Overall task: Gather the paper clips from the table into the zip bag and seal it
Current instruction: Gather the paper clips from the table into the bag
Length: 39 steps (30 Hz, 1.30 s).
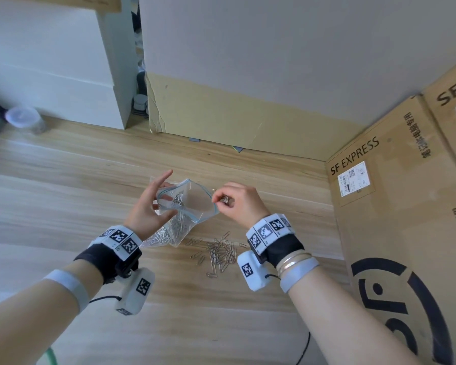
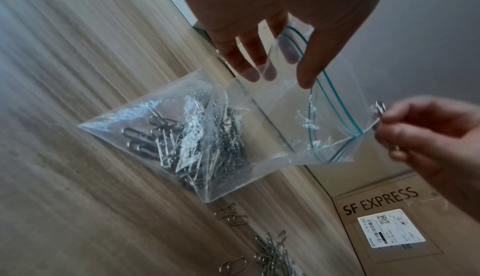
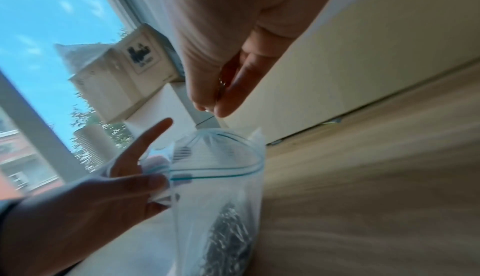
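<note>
My left hand (image 1: 153, 204) held the zip bag (image 1: 184, 206) open above the counter (image 1: 63, 185); right-hand fingers (image 1: 223, 198) pinched paper clips (image 2: 379, 107) at its rim. Released early, they'd likely miss and scatter.

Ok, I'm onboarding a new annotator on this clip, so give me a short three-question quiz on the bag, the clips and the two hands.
1. True or false: the zip bag is already sealed.
2. What is the right hand doing? A) pressing the zip shut B) pinching a few paper clips at the bag's mouth C) resting flat on the table
3. Fill in: the left hand holds the bag by its ____, near the blue zip line.

Key:
1. False. The mouth gapes open, and loose paper clips lie on the table.
2. B.
3. Rim: thumb outside, fingers behind the plastic in the left wrist view.
</note>
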Each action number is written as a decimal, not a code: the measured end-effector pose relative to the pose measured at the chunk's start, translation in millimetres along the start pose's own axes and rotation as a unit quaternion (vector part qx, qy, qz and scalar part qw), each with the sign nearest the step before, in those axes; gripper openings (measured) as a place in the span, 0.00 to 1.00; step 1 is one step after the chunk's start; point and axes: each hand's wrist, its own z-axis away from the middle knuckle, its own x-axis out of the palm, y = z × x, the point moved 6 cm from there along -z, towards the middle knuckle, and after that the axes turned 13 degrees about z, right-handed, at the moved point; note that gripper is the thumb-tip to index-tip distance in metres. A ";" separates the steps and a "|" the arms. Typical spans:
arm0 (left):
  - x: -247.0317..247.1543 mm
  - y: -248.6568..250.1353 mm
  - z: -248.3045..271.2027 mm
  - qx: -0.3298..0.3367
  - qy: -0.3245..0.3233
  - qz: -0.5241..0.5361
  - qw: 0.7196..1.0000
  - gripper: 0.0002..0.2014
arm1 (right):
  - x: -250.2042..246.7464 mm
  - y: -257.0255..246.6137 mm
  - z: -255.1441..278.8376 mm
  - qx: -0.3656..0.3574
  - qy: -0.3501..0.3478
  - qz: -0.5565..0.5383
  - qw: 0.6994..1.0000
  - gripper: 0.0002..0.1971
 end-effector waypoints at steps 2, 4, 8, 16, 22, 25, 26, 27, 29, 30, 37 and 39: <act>0.1 -0.6 -0.2 0.001 -0.003 0.003 1.000 0.48 | 6.7 -18.0 -13.5 -0.047 -0.014 0.004 0.999 0.06; -0.2 -1.3 0.0 0.002 -0.004 0.007 1.000 0.46 | 18.5 -29.6 -21.9 -0.073 -0.045 0.017 0.996 0.06; -3.1 -3.5 0.6 0.008 -0.001 0.010 1.000 0.47 | 27.3 -35.2 -27.4 -0.071 -0.069 0.005 0.995 0.08; -11.7 -3.6 3.3 0.016 0.017 0.012 1.000 0.47 | 7.0 18.7 -0.3 0.090 0.025 -0.052 0.994 0.07; -14.7 -8.5 5.3 0.015 0.025 0.006 1.000 0.47 | 72.8 46.2 30.2 0.150 -0.158 0.042 0.975 0.10; -15.7 -8.6 6.7 0.017 0.029 0.011 0.999 0.44 | 106.3 24.4 34.8 0.077 -0.234 0.051 0.968 0.14; -16.1 -8.9 7.6 0.016 0.029 0.011 0.999 0.44 | 114.5 16.9 33.6 0.042 -0.243 0.057 0.968 0.16; -16.4 -9.4 8.1 0.015 0.028 0.011 0.999 0.44 | 121.0 10.7 32.4 0.011 -0.251 0.064 0.966 0.18; -16.4 -9.3 9.1 0.012 0.027 0.008 1.000 0.45 | 129.1 4.8 31.1 -0.025 -0.266 0.079 0.960 0.18; -16.5 -9.3 9.6 0.011 0.027 0.007 1.000 0.45 | 129.7 3.6 32.1 -0.032 -0.274 0.082 0.958 0.16; -13.9 -7.7 8.4 0.009 0.034 0.008 0.999 0.46 | 115.8 29.3 57.7 -0.051 -0.315 0.105 0.942 0.15; -11.9 -6.6 8.4 0.006 0.031 0.004 0.999 0.46 | 106.0 41.3 65.9 -0.031 -0.314 0.139 0.939 0.22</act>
